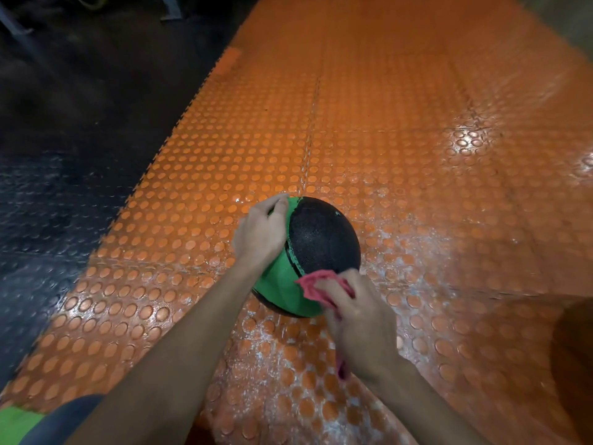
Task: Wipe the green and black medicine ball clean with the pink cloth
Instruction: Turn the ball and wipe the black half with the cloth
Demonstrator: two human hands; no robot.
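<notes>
Nearest the lens, well to the near-left of the medicine ball (pixel 321 239), a bit of green-and-blue clothing (pixel 22 422) shows at the frame corner. Both forearms reach from the near side up to the ball. The ball sits on the orange studded mat (pixel 385 123), black panel up, green panel toward the person. L hand (pixel 260 236) cups the ball's left side, fingers curled over its far-left edge, gripping it as a brace. R hand (pixel 359 313) is at the ball's near-right, fingers bunched round the pink cloth (pixel 316 285), pressing it on approx. where green meets black. Dark floor (pixel 64 139) lies well left of the ball.

Step in hand, as I read it: rubbing the near side. To do it well:
- Use firm pressure w/ overlapping strokes.
- Work along the seam, since the texture prob. traps grime.
- Let the L hand roll the ball bit by bit so every panel gets covered.
- Refold the cloth to a fresh face.
- Wipe the underside last; the mat round the ball looks scuffed/whitish and may re-soil it.
</notes>
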